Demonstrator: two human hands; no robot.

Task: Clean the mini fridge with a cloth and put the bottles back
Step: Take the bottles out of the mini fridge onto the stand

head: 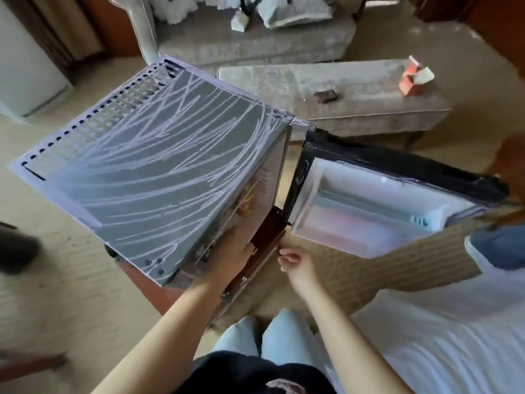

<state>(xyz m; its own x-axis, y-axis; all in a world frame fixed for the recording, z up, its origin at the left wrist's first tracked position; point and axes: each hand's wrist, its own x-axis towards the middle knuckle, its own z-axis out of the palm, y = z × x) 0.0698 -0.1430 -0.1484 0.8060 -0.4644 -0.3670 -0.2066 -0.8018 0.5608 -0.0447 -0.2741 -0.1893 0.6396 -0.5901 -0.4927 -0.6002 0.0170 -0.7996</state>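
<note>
The mini fridge (159,172) stands in front of me, its grey top streaked with pale lines. Its door (366,206) hangs wide open to the right and shows white inner shelves with nothing on them. My left hand (233,248) reaches into the fridge opening at its lower front edge; the fingers are hidden inside. My right hand (295,263) hovers just right of the fridge's front edge, fingers loosely curled and holding nothing. Yellowish items (245,203) show dimly inside the fridge. I see no cloth, and no bottle that I can tell for sure.
A padded bench (355,89) with an orange carton (413,78) and a small dark object (325,96) stands behind the fridge. A sofa (241,38) with bags lies farther back. White bedding (454,336) is at my right, and a white cabinet (25,66) at far left.
</note>
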